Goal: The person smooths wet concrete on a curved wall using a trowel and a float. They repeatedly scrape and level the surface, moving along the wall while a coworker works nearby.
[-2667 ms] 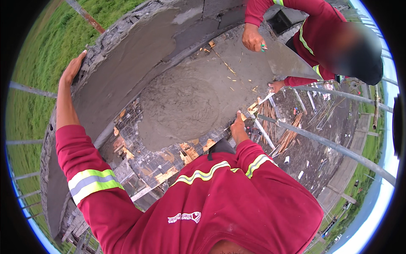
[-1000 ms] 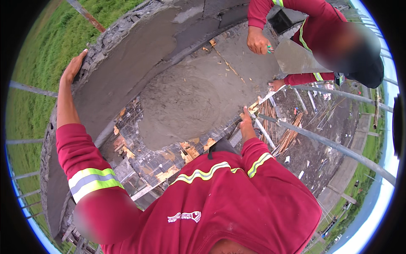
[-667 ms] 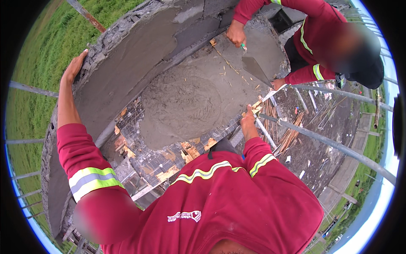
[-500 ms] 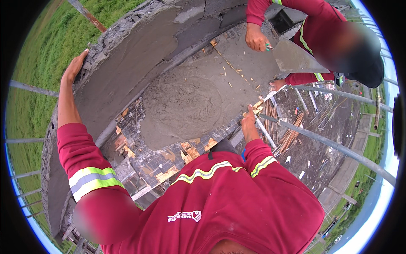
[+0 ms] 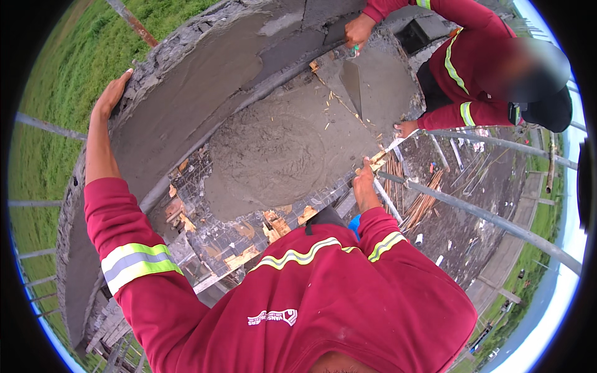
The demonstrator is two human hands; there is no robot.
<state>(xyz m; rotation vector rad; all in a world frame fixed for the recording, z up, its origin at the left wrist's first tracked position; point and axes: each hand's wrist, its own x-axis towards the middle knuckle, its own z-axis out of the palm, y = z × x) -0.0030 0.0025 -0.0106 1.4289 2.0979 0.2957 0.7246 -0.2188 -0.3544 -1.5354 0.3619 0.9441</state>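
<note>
My left hand (image 5: 113, 93) rests on the rough top of the curved cement wall (image 5: 168, 118), fingers stretched along it. At the near right corner of the mortar-covered board (image 5: 214, 248), my right hand (image 5: 365, 186) is closed on the edge, beside splintered wood. Wet grey mortar (image 5: 273, 155) lies spread over the board, with a rough rounded heap in its middle. A co-worker's hand (image 5: 359, 30) holds a trowel (image 5: 352, 84) flat on the far mortar. The co-worker's other hand (image 5: 406, 128) touches the board's right edge.
Metal pipes (image 5: 491, 214) cross to the right, above muddy ground with a pile of thin rods (image 5: 423, 199). Grass (image 5: 68, 81) lies beyond the wall. A dark box-like container (image 5: 415, 36) stands near the co-worker. Torn wood bits (image 5: 277, 225) lie along the board's near side.
The co-worker's trowel has moved left from the board's right edge onto the far mortar and turned. The co-worker has shifted slightly right. My hands stay in place.
</note>
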